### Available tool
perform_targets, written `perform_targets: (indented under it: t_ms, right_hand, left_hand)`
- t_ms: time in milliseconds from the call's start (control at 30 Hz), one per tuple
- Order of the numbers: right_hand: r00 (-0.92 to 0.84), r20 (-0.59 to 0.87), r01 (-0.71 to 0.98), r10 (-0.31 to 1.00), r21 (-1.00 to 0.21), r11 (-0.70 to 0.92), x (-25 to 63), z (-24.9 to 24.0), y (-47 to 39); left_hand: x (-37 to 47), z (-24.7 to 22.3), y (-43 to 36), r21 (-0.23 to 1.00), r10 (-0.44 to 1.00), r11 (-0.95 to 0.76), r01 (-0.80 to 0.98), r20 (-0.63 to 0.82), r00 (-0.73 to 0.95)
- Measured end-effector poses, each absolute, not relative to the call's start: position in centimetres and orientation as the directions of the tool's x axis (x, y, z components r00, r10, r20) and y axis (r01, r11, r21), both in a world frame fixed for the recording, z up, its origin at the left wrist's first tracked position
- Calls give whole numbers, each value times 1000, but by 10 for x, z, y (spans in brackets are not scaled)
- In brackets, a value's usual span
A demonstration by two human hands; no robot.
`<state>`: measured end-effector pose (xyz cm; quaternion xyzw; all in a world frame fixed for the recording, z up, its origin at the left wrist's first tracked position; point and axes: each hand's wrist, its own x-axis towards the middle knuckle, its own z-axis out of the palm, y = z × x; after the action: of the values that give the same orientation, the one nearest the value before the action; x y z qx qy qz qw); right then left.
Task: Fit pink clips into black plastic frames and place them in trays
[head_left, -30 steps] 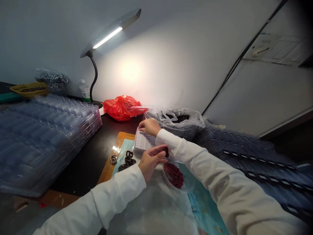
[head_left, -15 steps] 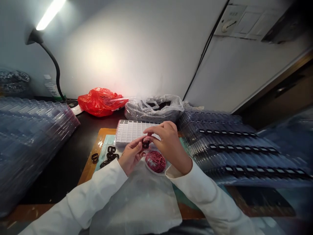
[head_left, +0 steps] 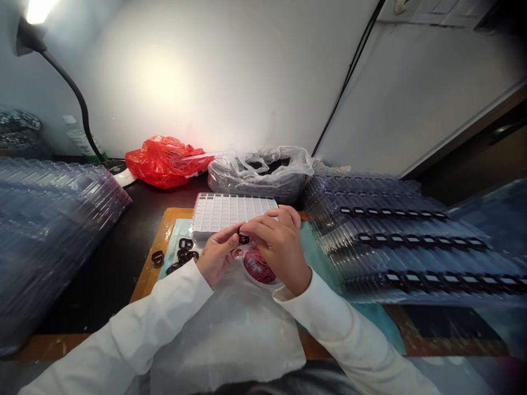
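A small black buckle (head_left: 243,238) is pinched between the fingertips of my left hand (head_left: 218,255) and my right hand (head_left: 280,241), which meet at the middle. My right fingers partly cover it. Just below my hands, a round white dish (head_left: 263,284) holds tangled dark red strands (head_left: 257,264). Left of my left hand lie several loose black buckles (head_left: 186,255), and one more buckle (head_left: 157,258) sits apart on the brown board's edge. Behind my hands stands a white gridded tray (head_left: 230,213).
Stacked clear plastic trays (head_left: 61,219) fill the left side. More stacks (head_left: 395,236), holding rows of black buckles, stand at the right. A red bag (head_left: 164,162) and a clear bag (head_left: 259,178) lie at the back, near a lamp (head_left: 78,88).
My right fingers have closed down over the buckle, where the index finger was raised before. The whole view has shifted slightly.
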<state>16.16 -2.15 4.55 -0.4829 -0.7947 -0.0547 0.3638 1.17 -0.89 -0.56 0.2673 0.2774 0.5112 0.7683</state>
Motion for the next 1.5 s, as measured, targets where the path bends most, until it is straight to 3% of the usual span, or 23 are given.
perform_targets:
  t_ms: [200, 467, 633, 900, 1000, 1167, 1500]
  right_hand:
    - [-296, 686, 838, 664, -147, 525, 163, 42, -26]
    - [-346, 699, 825, 626, -92, 558, 164, 42, -28]
    - [-396, 621, 809, 676, -113, 577, 169, 44, -29]
    - [-433, 621, 774, 654, -115, 623, 172, 45, -26]
    - [-433, 514, 792, 740, -175, 585, 178, 50, -31]
    - [-409, 111, 902, 906, -100, 419, 176, 37, -42]
    - [-381, -92, 911, 920, -209, 356, 170, 31, -36]
  left_hand:
    - [13, -3, -9, 681, 937, 337, -650, -174, 304]
    - [13, -1, -12, 662, 935, 345, -665, -182, 304]
    - [13, -4, -10, 656, 931, 356, -666, -188, 313]
    - [10, -1, -5, 647, 943, 333, -686, -207, 262]
    - [8, 2, -2, 648, 942, 337, -683, -229, 247]
    - [7, 5, 2, 663, 942, 336, -669, -245, 230]
    - [9, 4, -5, 684, 929, 364, -632, -222, 295]
